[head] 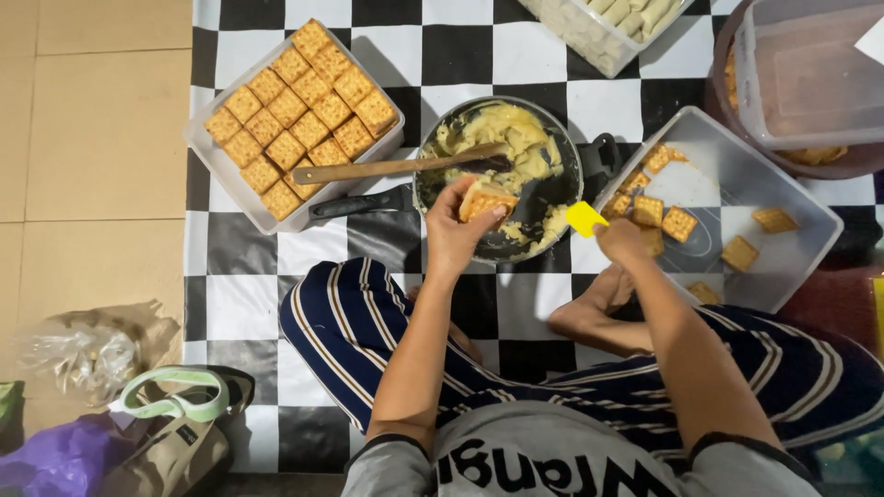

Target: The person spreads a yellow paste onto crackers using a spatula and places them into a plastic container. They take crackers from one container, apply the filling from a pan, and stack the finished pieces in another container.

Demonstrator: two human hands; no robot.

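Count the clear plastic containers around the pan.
4: cracker-filled container at left, filled container at top, lidded container at top right, shallow container at right. None appear hidden.

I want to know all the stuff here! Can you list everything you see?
pan: one, black, centre of the mat, yellow filling inside
wooden spatula: one, brown, across pan
full cracker tray: one, white, left of the pan
near-empty cracker tray: one, grey, right
checkered mat: one, black-white, floor
bags: several, bottom left
left hand: holds cracker
right hand: holds yellow scraper
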